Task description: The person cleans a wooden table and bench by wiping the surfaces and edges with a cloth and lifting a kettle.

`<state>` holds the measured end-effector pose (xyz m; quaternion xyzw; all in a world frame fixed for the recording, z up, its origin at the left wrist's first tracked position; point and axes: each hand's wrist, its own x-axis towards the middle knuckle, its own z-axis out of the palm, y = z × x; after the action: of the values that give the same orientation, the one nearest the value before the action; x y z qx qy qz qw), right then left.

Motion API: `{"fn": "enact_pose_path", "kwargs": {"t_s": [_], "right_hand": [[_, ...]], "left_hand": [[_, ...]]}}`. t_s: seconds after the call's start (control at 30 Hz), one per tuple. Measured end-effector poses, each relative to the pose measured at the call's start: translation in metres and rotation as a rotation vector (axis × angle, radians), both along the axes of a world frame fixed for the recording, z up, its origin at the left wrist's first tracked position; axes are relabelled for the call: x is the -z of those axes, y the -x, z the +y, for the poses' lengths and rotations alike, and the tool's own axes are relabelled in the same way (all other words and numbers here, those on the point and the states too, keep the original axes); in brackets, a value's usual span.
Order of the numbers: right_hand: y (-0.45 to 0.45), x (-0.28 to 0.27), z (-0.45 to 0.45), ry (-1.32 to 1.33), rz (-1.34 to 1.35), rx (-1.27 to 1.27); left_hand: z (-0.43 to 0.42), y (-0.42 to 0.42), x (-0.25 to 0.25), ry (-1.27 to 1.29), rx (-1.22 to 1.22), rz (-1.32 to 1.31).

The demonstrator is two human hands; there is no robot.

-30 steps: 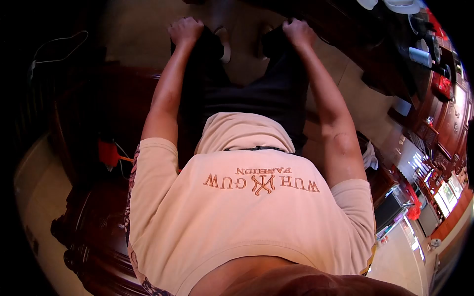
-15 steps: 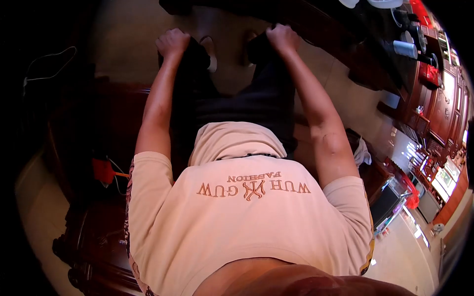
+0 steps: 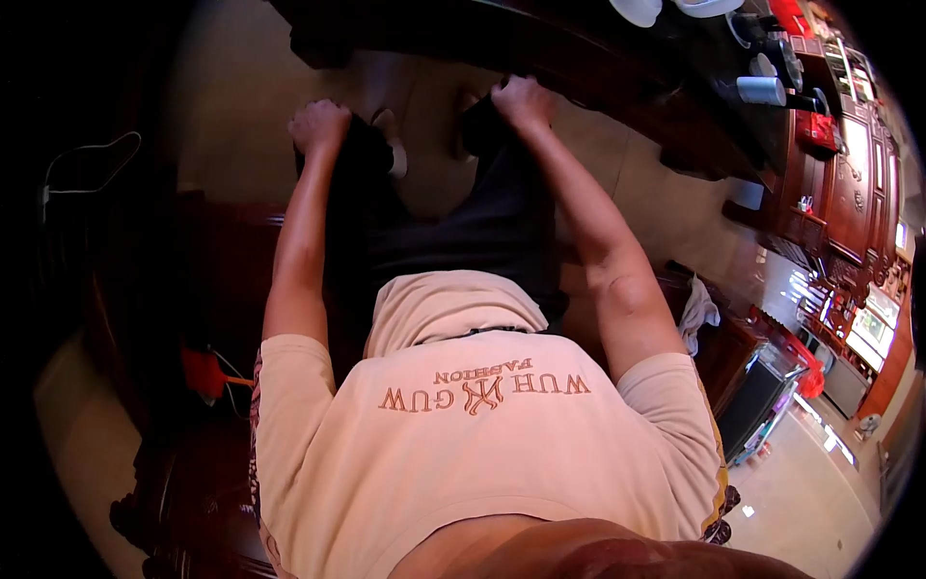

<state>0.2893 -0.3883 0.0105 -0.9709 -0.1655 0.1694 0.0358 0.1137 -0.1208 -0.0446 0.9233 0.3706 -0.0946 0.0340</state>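
My left hand is closed in a fist on my left knee, with nothing visible in it. On the other knee rests my right hand, its fingers also curled closed, with no object showing. The undersides of both hands are hidden. Both arms are stretched forward along the dark trousers. A light shirt with brown lettering covers my torso. Beyond the left knee, a light shoe shows on the floor.
A dark wooden table runs across the top, with a white cylinder and pale dishes near its right end. Dark wooden seating is at lower left, near a red object. A white cloth hangs at right.
The view has shifted, so my hands, knees and shirt appear lower and further left, and more of the table shows. Both hands have stayed closed on the knees.
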Motion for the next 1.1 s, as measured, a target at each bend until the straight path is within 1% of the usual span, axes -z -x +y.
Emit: {"fn": "enact_pose_path", "kwargs": {"t_s": [0.13, 0.23, 0.33, 0.43, 0.47, 0.57, 0.6, 0.7, 0.8, 0.9, 1.0, 1.1], "right_hand": [[-0.002, 0.007, 0.0, -0.001, -0.008, 0.019], [-0.001, 0.009, -0.002, -0.028, -0.028, 0.048], [0.0, 0.011, -0.002, -0.02, -0.076, 0.041], [0.002, 0.011, -0.003, -0.05, -0.083, 0.025], [0.002, 0.011, -0.003, -0.038, -0.092, 0.026], [0.001, 0.016, -0.005, -0.07, -0.119, 0.015], [0.002, 0.012, -0.004, -0.064, -0.095, 0.036], [0.002, 0.011, -0.005, -0.074, -0.101, 0.008], [0.001, 0.014, -0.005, -0.074, -0.086, 0.022], [0.002, 0.012, -0.004, -0.045, -0.11, 0.039], [0.001, 0.009, -0.004, -0.023, -0.07, 0.051], [0.002, 0.012, -0.004, -0.022, -0.099, 0.051]], "left_hand": [[-0.007, 0.0, -0.012, -0.04, -0.01, -0.041], [-0.01, -0.001, -0.019, -0.002, -0.057, -0.034], [-0.01, 0.001, -0.016, -0.059, -0.031, -0.083], [-0.01, 0.002, -0.011, -0.107, -0.004, -0.064], [-0.008, 0.004, -0.007, -0.132, 0.017, -0.116], [-0.013, 0.003, -0.022, -0.124, 0.019, -0.09], [-0.012, 0.002, -0.022, -0.077, -0.001, -0.065], [-0.012, 0.003, -0.018, -0.172, 0.048, -0.081], [-0.013, 0.003, -0.016, -0.137, -0.014, -0.134], [-0.012, 0.002, -0.018, -0.114, -0.008, -0.099], [-0.012, 0.003, -0.019, -0.089, 0.016, -0.111], [-0.01, 0.003, -0.014, -0.092, 0.014, -0.127]]}}
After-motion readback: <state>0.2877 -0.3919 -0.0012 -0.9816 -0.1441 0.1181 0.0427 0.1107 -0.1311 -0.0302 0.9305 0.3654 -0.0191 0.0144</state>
